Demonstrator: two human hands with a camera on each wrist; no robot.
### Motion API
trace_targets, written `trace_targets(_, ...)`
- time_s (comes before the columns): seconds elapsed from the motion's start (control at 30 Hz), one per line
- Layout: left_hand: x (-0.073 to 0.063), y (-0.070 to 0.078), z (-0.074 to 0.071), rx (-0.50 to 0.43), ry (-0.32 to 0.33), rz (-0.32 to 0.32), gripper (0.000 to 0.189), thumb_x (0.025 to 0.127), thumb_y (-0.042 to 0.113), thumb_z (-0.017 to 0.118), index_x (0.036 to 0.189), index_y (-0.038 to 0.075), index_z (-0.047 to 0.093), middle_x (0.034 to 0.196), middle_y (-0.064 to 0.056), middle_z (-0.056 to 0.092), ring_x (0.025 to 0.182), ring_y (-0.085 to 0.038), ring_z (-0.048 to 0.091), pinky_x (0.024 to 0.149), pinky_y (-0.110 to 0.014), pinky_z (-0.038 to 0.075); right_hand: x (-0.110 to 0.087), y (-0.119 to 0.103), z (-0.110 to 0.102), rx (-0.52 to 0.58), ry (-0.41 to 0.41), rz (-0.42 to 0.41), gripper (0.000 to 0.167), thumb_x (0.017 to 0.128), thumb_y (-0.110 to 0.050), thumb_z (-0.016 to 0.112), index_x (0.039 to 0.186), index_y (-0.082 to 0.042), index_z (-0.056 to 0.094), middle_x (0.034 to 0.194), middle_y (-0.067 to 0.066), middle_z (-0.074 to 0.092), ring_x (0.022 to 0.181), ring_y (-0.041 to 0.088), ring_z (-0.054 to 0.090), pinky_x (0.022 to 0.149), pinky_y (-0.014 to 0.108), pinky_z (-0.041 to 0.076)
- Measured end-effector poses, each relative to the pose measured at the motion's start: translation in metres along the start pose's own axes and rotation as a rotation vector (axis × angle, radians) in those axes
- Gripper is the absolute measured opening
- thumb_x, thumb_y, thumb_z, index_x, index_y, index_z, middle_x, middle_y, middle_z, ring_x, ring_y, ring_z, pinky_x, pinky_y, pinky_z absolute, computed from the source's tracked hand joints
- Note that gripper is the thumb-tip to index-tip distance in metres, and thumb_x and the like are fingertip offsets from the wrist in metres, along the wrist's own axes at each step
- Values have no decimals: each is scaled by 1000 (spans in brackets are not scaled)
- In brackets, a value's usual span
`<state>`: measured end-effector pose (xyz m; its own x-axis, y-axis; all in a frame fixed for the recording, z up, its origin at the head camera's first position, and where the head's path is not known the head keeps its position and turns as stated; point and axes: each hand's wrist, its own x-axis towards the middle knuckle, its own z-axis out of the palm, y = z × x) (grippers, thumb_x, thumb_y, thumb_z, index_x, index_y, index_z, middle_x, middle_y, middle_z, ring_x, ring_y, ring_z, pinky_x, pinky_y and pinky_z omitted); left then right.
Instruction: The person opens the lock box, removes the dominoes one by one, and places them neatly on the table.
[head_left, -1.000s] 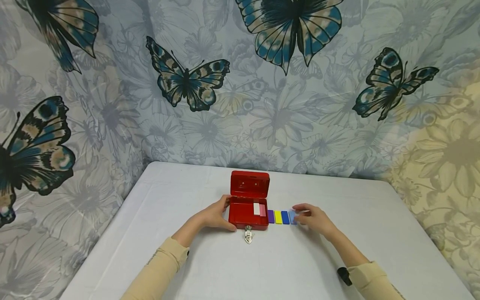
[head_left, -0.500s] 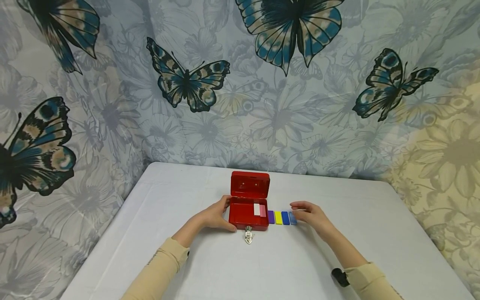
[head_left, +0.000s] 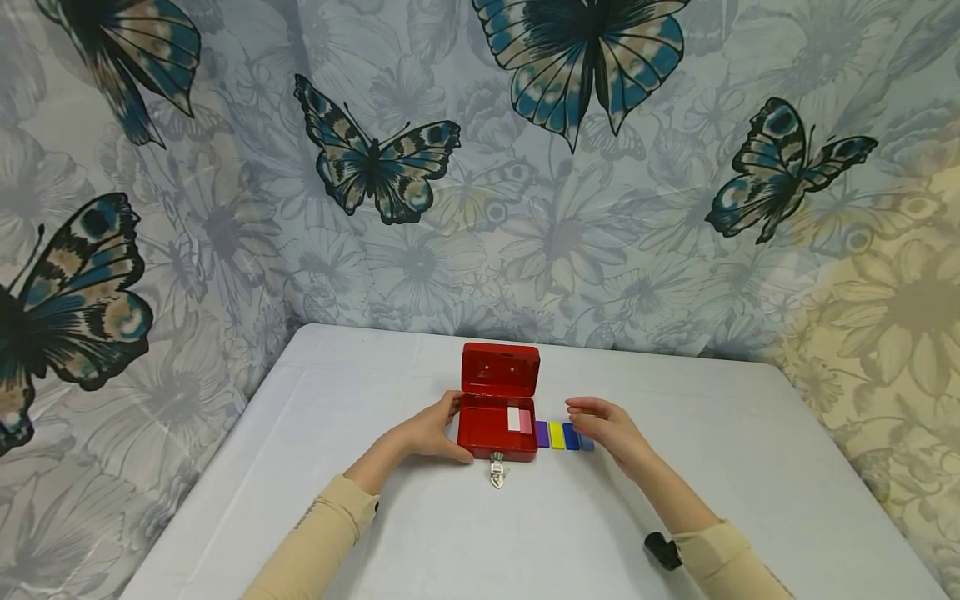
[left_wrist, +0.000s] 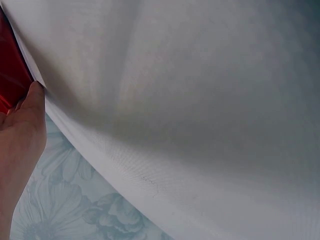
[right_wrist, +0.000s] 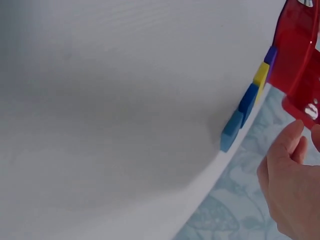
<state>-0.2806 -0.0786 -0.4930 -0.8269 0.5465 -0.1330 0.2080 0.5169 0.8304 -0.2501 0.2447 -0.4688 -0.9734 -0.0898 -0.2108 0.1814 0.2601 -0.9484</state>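
Note:
A red metal cash box (head_left: 497, 429) stands on the table with its lid raised. My left hand (head_left: 431, 429) grips its left side, thumb at the front corner and fingers toward the back. Keys (head_left: 497, 475) hang at the front lock. Inside lie a white block (head_left: 513, 418) and a pink block (head_left: 526, 421). Right of the box, in a row, are a purple block (head_left: 542, 434), a yellow block (head_left: 557, 435), a dark blue block (right_wrist: 248, 102) and a light blue block (right_wrist: 231, 132). Over the row's right end hovers my right hand (head_left: 611, 429), fingers loose, holding nothing.
A white cloth covers the table (head_left: 360, 533). Behind it and at the sides hangs a fabric backdrop (head_left: 562, 233) with flowers and butterflies. A black wrist camera (head_left: 662, 552) sits below my right sleeve.
My right hand has moved left and slightly up from the light blue block, over the row. That block lies nearer the dark blue one. My left hand stays on the box.

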Motion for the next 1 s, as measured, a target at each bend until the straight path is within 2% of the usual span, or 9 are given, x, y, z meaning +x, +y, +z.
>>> trace_targets(0.1,0,0,0,1,2,1,99,71,22,87,146,3,24,147,-15,40,138,-31,37,112,-41,34,2,-3,7,7,3,11,42,97,-17,59,133,3,52,132,23,54,119,33,55,97,35,49)
trace_targets(0.4,1,0,0,13,4,11,98,71,21,87,145,3,25,145,-14,42,137,-30,38,111,-41,35,4,-11,27,26,-49,-35,44,96,-16,59,134,5,50,132,25,54,119,38,55,100,47,46)
trace_targets(0.6,2,-2,1,7,2,11,99,71,22,87,145,3,25,145,-13,41,138,-30,38,112,-41,34,7,-15,38,0,-62,-38,42,94,-16,62,133,-1,54,128,19,59,115,31,58,98,45,48)
trace_targets(0.8,2,-4,1,18,-3,2,100,71,23,88,146,5,24,146,-12,41,138,-28,37,112,-39,34,9,-19,48,-69,-101,-84,39,95,-15,60,131,-1,56,126,17,60,114,31,58,99,48,48)
trace_targets(1.0,2,-5,1,22,-3,5,99,71,22,87,146,5,24,146,-12,41,138,-28,38,112,-39,34,12,-24,59,-118,-96,-75,33,95,-12,61,126,-2,59,117,16,65,101,28,63,93,42,53)
